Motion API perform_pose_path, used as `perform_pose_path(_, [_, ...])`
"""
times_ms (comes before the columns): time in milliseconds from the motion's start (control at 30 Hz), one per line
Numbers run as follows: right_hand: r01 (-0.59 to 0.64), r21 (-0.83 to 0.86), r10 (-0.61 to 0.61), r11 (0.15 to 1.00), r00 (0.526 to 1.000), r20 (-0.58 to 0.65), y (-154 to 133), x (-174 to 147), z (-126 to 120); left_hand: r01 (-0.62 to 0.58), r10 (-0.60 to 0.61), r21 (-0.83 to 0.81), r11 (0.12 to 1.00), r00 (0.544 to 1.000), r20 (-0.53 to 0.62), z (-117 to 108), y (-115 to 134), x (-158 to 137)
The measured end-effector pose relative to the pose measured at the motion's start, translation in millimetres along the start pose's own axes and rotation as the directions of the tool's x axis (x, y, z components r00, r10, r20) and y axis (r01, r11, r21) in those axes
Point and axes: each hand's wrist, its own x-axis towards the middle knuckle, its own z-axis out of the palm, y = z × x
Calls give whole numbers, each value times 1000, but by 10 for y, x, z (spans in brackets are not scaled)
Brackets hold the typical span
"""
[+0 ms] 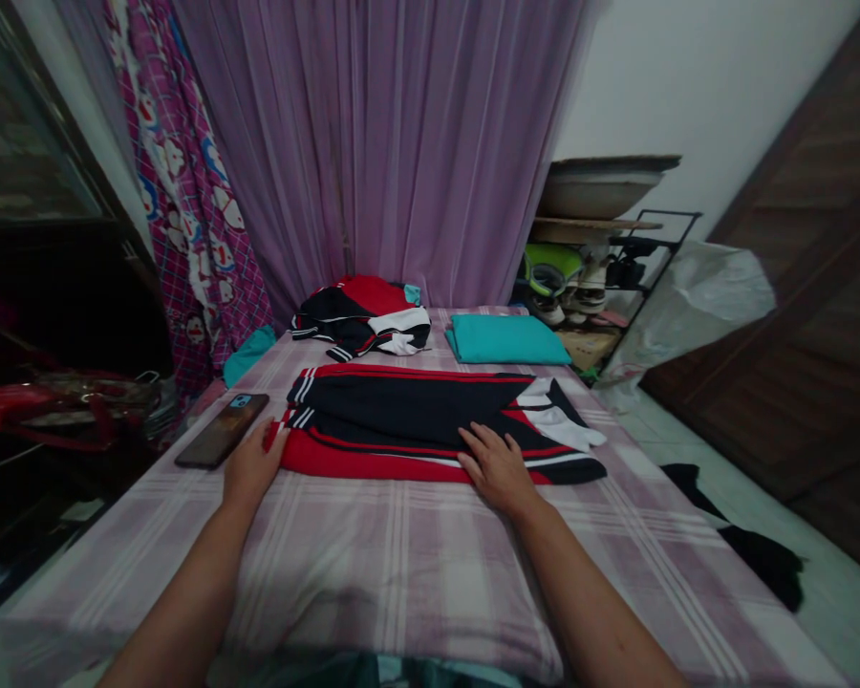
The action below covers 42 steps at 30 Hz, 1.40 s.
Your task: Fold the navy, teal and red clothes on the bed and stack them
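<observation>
Head view: a black, red and white fabric garment (394,406) lies flattened across the middle of the mauve-and-white checked, cloth-covered surface (358,545). My right hand (500,473) rests on it, fingers spread apart; my left hand (254,459) is at its striped end, finger closure unclear. A dark rectangular phone (222,435) lies near the left edge. Step, as I judge: smoothing and aligning. Next move likely calls for lifting one end evenly, layers together.

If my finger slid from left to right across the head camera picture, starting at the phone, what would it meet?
Dark phone → left hand → flat black-and-red clothing → something black on the floor.
</observation>
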Motion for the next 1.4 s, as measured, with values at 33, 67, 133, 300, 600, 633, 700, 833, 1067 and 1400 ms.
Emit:
perform_pose_path(33, [-6,3,6,1000,1000,-1,-23,-3,-23,7,-7,-32,999,1000,-17,1,-9,8])
perform_pose_path(67, [-11,6,11,1000,1000,0,-42,-6,-43,12,-14,-62,998,999,-32,3,-18,18])
perform_pose_path(133, [-18,13,18,1000,1000,9,-65,-12,-69,28,-34,-103,994,998,-59,9,-28,38])
perform_pose_path(300, [-20,24,20,1000,1000,4,-20,-16,-26,36,-45,-101,994,995,-85,-2,20,104])
perform_pose_path(600, [31,11,-31,999,1000,-2,99,-13,82,65,-69,47,997,993,95,-50,210,275])
perform_pose_path(633, [31,10,-31,999,1000,-1,97,-14,80,67,-73,54,996,991,110,-55,208,293])
perform_pose_path(700, [31,12,-31,999,1000,2,88,-16,73,66,-73,59,996,989,130,-76,185,314])
perform_pose_path(833, [10,27,-10,1000,1000,-13,59,-13,58,-6,0,61,998,996,92,-121,149,240])
perform_pose_path(1067, [-11,12,12,1000,996,-86,-14,-10,15,-515,506,212,830,857,103,63,457,-33])
perform_pose_path(1400, [-25,41,33,999,974,-223,-7,21,-4,-534,461,267,802,838,292,151,597,58])
